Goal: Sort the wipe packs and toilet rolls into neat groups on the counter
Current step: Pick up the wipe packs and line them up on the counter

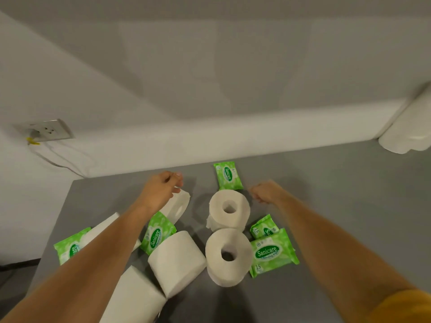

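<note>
Loosely curled, both hands hover empty over scattered packs and rolls.

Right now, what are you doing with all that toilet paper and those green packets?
A person is sorting toilet rolls and green wipe packs on a grey counter. Both hands are out over the pile and hold nothing: the left hand hovers above a roll lying on its side, and the right hand is loosely curled beside an upright roll. One wipe pack lies apart near the wall. The rest are mixed, with two packs beside another upright roll.
</note>
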Action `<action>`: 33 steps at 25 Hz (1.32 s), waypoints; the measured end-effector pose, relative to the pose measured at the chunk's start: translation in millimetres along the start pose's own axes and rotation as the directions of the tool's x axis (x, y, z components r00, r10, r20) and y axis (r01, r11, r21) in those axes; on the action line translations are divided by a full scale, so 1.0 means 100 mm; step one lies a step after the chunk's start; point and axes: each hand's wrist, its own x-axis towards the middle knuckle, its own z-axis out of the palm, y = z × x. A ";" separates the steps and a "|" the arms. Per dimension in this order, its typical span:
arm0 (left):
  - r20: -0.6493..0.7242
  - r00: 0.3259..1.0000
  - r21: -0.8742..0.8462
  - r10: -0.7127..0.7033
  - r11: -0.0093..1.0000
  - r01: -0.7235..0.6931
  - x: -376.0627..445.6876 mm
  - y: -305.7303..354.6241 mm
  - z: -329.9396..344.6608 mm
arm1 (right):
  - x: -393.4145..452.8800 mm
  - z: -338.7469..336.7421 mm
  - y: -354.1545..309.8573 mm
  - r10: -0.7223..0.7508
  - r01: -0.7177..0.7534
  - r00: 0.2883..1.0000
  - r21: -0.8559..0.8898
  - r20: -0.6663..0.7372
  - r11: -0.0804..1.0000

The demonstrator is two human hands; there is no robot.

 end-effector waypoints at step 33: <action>0.117 0.989 0.117 0.095 0.987 -0.109 -0.49 -0.04 0.34 | -0.46 -0.22 0.69 -0.053 0.150 0.977 -0.493 0.206 0.857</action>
